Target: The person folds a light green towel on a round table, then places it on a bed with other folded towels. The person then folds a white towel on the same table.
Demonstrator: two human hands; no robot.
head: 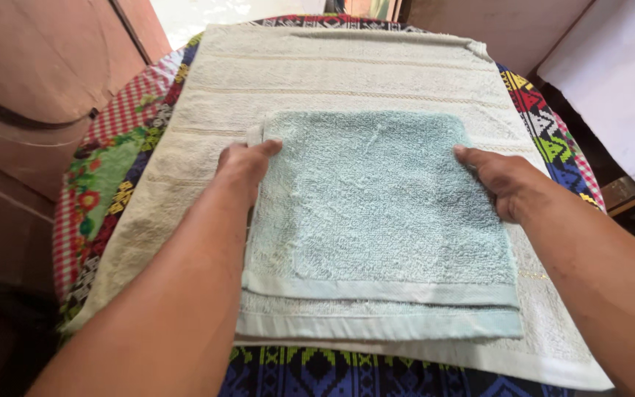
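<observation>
Here, two hands, left hand [242,163] and right hand [503,180], grip one folded green towel [380,220] atop one cream towel [347,70].

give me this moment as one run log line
left hand: grips left edge of folded light blue towel | right hand: grips its right edge | under it: cream towel on patterned tablecloth
</observation>
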